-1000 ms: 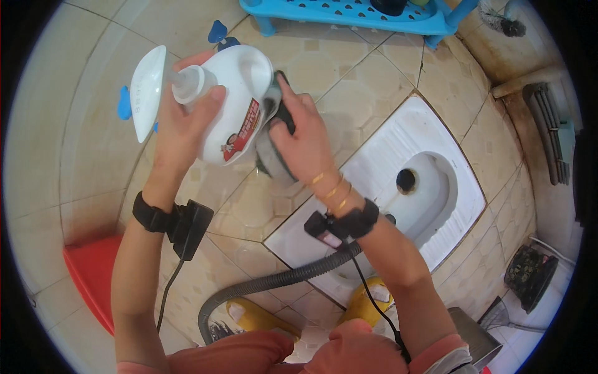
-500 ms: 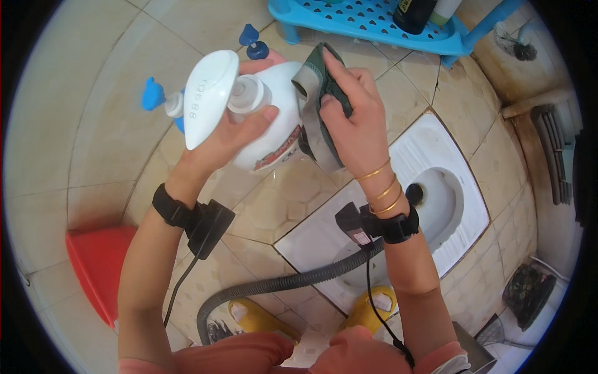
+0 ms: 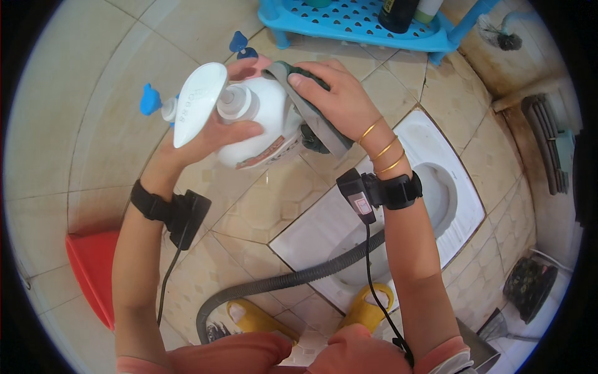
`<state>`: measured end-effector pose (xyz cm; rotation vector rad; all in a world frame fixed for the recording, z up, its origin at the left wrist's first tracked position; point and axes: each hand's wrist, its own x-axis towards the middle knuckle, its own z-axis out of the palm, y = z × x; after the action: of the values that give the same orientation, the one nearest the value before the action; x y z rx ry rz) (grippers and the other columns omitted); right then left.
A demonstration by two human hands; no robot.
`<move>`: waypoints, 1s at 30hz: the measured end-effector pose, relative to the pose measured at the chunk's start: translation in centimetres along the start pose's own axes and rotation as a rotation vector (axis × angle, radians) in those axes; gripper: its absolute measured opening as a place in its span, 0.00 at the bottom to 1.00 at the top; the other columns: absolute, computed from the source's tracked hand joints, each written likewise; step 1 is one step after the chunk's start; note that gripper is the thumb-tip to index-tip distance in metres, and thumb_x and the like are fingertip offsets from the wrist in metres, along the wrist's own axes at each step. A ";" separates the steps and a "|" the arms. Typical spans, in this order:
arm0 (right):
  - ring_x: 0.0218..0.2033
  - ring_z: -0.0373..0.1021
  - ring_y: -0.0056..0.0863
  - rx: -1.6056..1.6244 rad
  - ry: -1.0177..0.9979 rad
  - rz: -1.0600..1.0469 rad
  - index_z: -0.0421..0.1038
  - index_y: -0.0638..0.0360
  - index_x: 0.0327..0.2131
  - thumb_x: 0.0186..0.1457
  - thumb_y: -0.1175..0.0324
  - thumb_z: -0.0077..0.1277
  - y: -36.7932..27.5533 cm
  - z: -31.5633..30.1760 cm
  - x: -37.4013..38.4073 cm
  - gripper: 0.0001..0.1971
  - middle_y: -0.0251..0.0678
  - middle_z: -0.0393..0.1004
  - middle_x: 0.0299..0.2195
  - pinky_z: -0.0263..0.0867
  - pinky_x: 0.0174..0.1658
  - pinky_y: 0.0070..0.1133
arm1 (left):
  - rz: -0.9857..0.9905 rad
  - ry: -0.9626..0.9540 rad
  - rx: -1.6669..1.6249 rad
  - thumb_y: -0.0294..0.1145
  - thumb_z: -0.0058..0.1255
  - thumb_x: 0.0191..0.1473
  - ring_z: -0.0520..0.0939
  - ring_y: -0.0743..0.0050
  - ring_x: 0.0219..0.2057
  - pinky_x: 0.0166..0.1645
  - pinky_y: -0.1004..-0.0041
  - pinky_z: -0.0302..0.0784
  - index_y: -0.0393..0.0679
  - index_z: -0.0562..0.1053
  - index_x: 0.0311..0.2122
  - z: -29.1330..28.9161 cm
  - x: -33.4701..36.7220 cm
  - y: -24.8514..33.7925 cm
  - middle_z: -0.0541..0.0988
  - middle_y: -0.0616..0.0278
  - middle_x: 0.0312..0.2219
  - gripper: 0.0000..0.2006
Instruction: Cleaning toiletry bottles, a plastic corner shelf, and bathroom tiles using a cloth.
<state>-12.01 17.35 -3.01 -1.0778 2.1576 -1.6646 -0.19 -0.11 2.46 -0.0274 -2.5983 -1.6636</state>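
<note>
A tiled floor [image 3: 261, 206] fills the view, beige tiles running out to open room on the left. Set into it at the right is a white squat toilet pan [image 3: 455, 199], its long edge running diagonally, just beside the person's yellow slippers [image 3: 367, 305] at the bottom. A blue slotted rack [image 3: 361, 25] stands along the top edge, with bottles on it. A red dustpan-like piece [image 3: 90, 274] lies at the left, well apart from the pan. A grey ribbed hose [image 3: 274, 283] curves across the floor in front of the slippers and over the pan's near edge.

Both forearms come up from the lower edge, each with a black wrist strap carrying a small black box and a trailing cable. The left hand [image 3: 208, 134] is raised over the floor, palm turned inward, fingers wrapped round the neck of a white spray bottle [image 3: 261, 124] that is tipped on its side with its trigger head pointing left. The right hand [image 3: 339, 103], with gold bangles at the wrist, is clamped on a dark green scouring sponge [image 3: 311, 121], pressing it flat against the bottle's base end. The hands are close together, joined by bottle and sponge, held in the air above the tiles just left of the pan's upper corner.
</note>
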 end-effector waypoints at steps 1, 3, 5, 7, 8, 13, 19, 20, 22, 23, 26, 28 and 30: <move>0.34 0.63 0.36 -0.042 -0.030 0.018 0.71 0.51 0.40 0.47 0.54 0.49 -0.2 -0.2 -0.1 0.18 0.41 0.65 0.29 0.61 0.40 0.26 | -0.025 -0.002 -0.036 0.29 0.61 0.37 0.68 0.70 0.47 0.50 0.71 0.64 0.42 0.63 0.50 -0.3 -0.4 -0.1 0.68 0.60 0.46 0.31; 0.35 0.64 0.34 -0.055 -0.071 0.029 0.70 0.56 0.40 0.48 0.57 0.49 -0.9 0.0 -0.9 0.18 0.40 0.65 0.31 0.60 0.40 0.23 | -0.055 -0.011 0.031 0.33 0.61 0.38 0.66 0.71 0.49 0.51 0.70 0.64 0.41 0.61 0.52 -1.7 -1.5 -0.3 0.67 0.59 0.46 0.33; 0.34 0.65 0.31 0.008 -0.095 -0.002 0.70 0.61 0.39 0.49 0.61 0.50 -1.4 1.0 -2.5 0.16 0.39 0.64 0.31 0.60 0.39 0.21 | -0.143 -0.003 0.184 0.33 0.60 0.40 0.66 0.71 0.49 0.51 0.70 0.64 0.40 0.59 0.52 -3.4 -2.6 0.0 0.67 0.59 0.46 0.33; 0.34 0.65 0.34 0.046 -0.105 0.007 0.71 0.59 0.38 0.47 0.60 0.51 -1.9 1.9 -4.2 0.16 0.40 0.64 0.31 0.61 0.38 0.23 | -0.296 -0.010 0.232 0.35 0.57 0.43 0.65 0.69 0.50 0.53 0.70 0.61 0.38 0.57 0.54 -4.0 -3.2 0.6 0.64 0.57 0.49 0.33; 0.33 0.65 0.37 0.080 -0.113 0.024 0.72 0.56 0.36 0.46 0.60 0.51 -2.2 2.4 -5.0 0.15 0.41 0.64 0.30 0.62 0.38 0.25 | -0.294 -0.009 0.229 0.35 0.57 0.43 0.65 0.69 0.50 0.53 0.70 0.61 0.38 0.57 0.54 -3.9 -3.3 1.0 0.64 0.57 0.49 0.33; 0.32 0.65 0.36 0.074 -0.210 -0.050 0.68 0.56 0.41 0.45 0.63 0.51 -3.9 6.1 -8.8 0.18 0.41 0.62 0.32 0.63 0.36 0.26 | -0.255 0.052 0.202 0.40 0.57 0.42 0.61 0.64 0.53 0.56 0.67 0.56 0.39 0.59 0.52 -2.8 -4.3 1.1 0.60 0.54 0.52 0.33; 0.28 0.62 0.29 -0.300 -0.120 -0.197 0.64 0.45 0.47 0.35 0.71 0.51 -4.6 8.7 -10.2 0.28 0.33 0.58 0.27 0.64 0.30 0.23 | -0.211 0.235 0.123 0.39 0.57 0.41 0.59 0.62 0.55 0.56 0.67 0.54 0.40 0.62 0.51 0.3 -3.6 0.5 0.58 0.51 0.53 0.30; 0.28 0.62 0.29 -0.296 -0.122 -0.194 0.64 0.45 0.47 0.35 0.71 0.51 -4.5 8.8 -10.1 0.28 0.33 0.58 0.27 0.64 0.30 0.23 | -0.173 0.283 0.150 0.38 0.56 0.41 0.59 0.62 0.55 0.56 0.67 0.55 0.40 0.63 0.50 0.4 -3.6 0.2 0.58 0.51 0.53 0.29; 0.27 0.61 0.28 -0.478 -0.108 -0.276 0.65 0.42 0.46 0.38 0.71 0.49 -4.3 8.7 -9.8 0.25 0.31 0.59 0.27 0.62 0.28 0.22 | -0.162 0.287 0.148 0.38 0.56 0.41 0.60 0.63 0.54 0.55 0.67 0.56 0.40 0.64 0.50 0.3 -3.8 0.0 0.59 0.52 0.52 0.29; 0.27 0.61 0.28 -0.478 -0.110 -0.273 0.65 0.42 0.46 0.38 0.71 0.49 -3.9 8.4 -9.6 0.25 0.31 0.59 0.27 0.62 0.28 0.22 | -0.143 0.292 0.141 0.37 0.56 0.41 0.62 0.64 0.53 0.54 0.67 0.57 0.40 0.64 0.49 0.4 -3.7 -0.1 0.60 0.52 0.52 0.28; 0.26 0.61 0.27 -0.681 -0.081 -0.405 0.67 0.36 0.44 0.40 0.70 0.46 -2.7 7.2 -8.4 0.23 0.29 0.59 0.26 0.60 0.26 0.21 | -0.162 0.272 0.059 0.35 0.55 0.42 0.65 0.65 0.50 0.53 0.68 0.60 0.40 0.64 0.49 0.7 -3.7 0.1 0.63 0.53 0.50 0.27; 0.25 0.60 0.27 -0.790 -0.040 -0.491 0.67 0.32 0.43 0.42 0.69 0.45 -2.8 6.5 -7.8 0.22 0.28 0.59 0.26 0.58 0.26 0.21 | -0.149 0.288 0.074 0.35 0.55 0.42 0.66 0.66 0.49 0.52 0.69 0.60 0.40 0.65 0.49 0.7 -3.9 0.1 0.64 0.53 0.49 0.27; 0.25 0.60 0.26 -0.771 -0.037 -0.482 0.67 0.30 0.44 0.40 0.70 0.46 -2.4 7.2 -8.2 0.23 0.28 0.60 0.27 0.58 0.26 0.21 | -0.135 0.305 0.084 0.34 0.55 0.42 0.67 0.66 0.48 0.52 0.69 0.61 0.40 0.65 0.49 0.9 -3.9 0.0 0.64 0.54 0.49 0.26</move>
<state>-1.09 17.07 -5.38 -1.9226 2.7399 -0.8876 3.64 0.74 1.86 0.3826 -2.4796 -1.4591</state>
